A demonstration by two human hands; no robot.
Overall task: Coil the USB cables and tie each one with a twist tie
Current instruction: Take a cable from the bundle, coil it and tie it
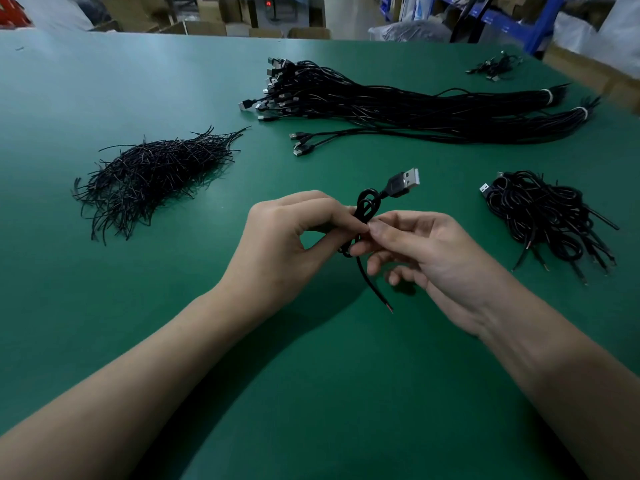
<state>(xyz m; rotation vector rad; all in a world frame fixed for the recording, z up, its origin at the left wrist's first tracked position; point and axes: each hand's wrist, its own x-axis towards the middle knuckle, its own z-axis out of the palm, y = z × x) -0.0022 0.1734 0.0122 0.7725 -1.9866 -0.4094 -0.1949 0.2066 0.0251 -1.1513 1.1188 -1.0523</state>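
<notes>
A small black USB cable coil (363,211) is pinched above the green table (173,323) by the curled fingers (332,213) of left hand (291,244) and right hand (429,251), silver plug (406,181) uppermost.
Bundled straight cables (415,112), a twist-tie heap (152,174) and a pile of coiled cables (543,216) are laid around it; blue shelving (519,27) is seen behind.

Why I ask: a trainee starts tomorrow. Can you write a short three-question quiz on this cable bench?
1. True or false: both the left hand and the right hand pinch the coiled cable.
2. The pile of twist ties lies: A left of the hands, B right of the hands, C between the hands.
3. Fill the gap: the heap of coiled cables lies to the ___ of the hands.
Key: 1 true; 2 A; 3 right.
</notes>
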